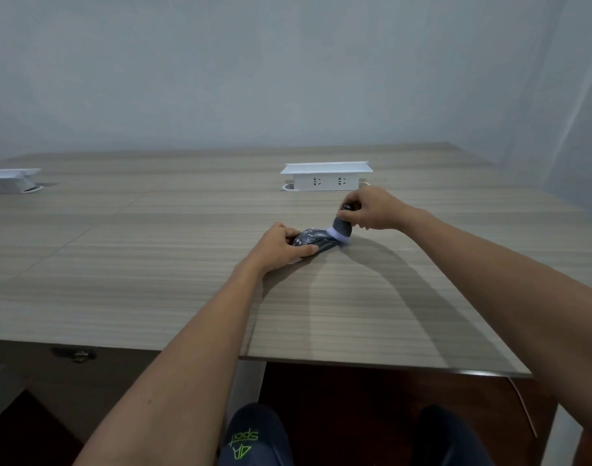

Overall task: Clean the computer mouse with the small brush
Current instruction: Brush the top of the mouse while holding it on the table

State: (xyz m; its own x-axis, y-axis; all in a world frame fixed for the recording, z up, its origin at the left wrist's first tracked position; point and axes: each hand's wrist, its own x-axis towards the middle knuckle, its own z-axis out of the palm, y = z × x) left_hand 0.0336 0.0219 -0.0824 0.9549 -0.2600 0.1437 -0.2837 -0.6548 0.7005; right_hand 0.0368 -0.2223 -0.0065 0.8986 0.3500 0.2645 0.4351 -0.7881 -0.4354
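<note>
A dark grey computer mouse (pixel 313 242) lies on the wooden table (pixel 153 264), near its middle. My left hand (pixel 281 247) grips the mouse from its left and near side, thumb along its front edge. My right hand (pixel 372 210) holds a small brush (pixel 342 230) with a dark body and short white bristles. The bristles press against the right end of the mouse. Part of the mouse is hidden under my left fingers.
A white pop-up socket box (pixel 326 176) stands just behind my right hand. A second white box (pixel 10 179) sits at the table's far left. The table's near edge runs below my forearms; my knees show under it.
</note>
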